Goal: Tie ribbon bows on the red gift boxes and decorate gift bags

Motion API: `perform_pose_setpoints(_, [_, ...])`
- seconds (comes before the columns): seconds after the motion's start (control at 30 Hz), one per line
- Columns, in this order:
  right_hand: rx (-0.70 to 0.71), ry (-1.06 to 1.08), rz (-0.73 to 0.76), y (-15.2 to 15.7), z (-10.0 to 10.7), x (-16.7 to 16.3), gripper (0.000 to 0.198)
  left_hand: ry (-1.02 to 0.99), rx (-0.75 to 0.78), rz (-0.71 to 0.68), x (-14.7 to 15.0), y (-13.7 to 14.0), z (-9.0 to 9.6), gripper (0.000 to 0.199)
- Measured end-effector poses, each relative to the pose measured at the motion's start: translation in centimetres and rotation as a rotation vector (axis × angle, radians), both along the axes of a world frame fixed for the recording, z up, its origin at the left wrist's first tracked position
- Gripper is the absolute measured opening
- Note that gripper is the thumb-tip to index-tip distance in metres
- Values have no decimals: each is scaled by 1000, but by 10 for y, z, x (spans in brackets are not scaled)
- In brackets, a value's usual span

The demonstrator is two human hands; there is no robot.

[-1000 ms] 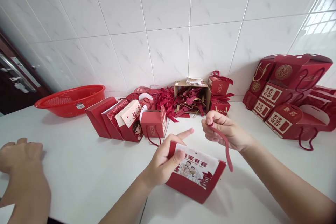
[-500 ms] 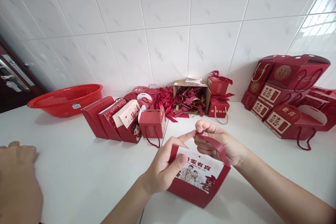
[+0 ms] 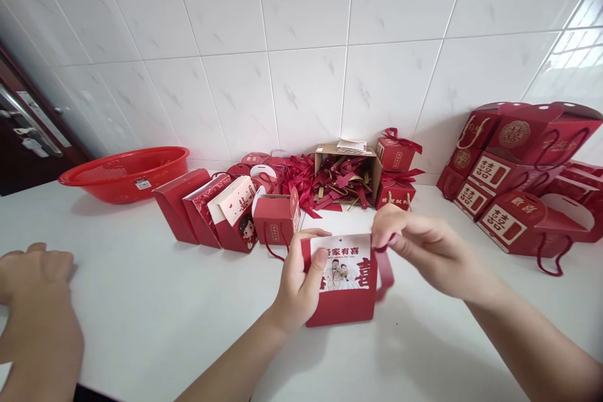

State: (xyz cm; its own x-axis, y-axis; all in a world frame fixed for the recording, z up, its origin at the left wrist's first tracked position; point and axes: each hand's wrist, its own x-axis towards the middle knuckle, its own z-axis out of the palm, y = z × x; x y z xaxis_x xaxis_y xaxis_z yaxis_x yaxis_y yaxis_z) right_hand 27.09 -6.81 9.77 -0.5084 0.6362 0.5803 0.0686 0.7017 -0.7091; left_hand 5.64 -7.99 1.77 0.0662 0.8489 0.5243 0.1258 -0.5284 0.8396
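Observation:
A small red gift box [image 3: 340, 308] with a white front panel showing a couple and Chinese characters stands upright over the near counter. My left hand [image 3: 303, 279] grips it by its left side, thumb on the front panel and fingers behind. At the box's upper right corner, my right hand [image 3: 414, 242] pinches a dark red strap [image 3: 385, 273], which hangs down beside the box's right edge. The right hand's farther fingers are partly hidden.
Behind are several red gift boxes [image 3: 276, 220], a cardboard carton [image 3: 378, 179] of straps and a heap of red ribbons [image 3: 301, 176]. A red plastic basin [image 3: 127, 183] is left; stacked boxes [image 3: 513, 166] stand right. Another person's hand [image 3: 35, 273] rests far left.
The box has turned to face me more squarely and moved slightly left and up. My right hand has shifted right with the strap, from above the box to its right corner.

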Motion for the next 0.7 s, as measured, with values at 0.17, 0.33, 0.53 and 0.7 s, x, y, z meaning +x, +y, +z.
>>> perform_pose_setpoints(0.17, [323,-318,-170,-1,-15,-17,33,48,57,29,-1,0,0,14])
perform_pose_setpoints(0.33, [379,-353,-214,4,-26,-23,37,59,60,9,-1,0,-1,14])
perform_pose_setpoints(0.53, [366,-322,-237,5,-31,-25,32,57,59,42,2,-2,-8,15])
perform_pose_setpoints(0.7, [361,-283,-205,6,-36,-25,28,70,88,69,6,-7,-10,15])
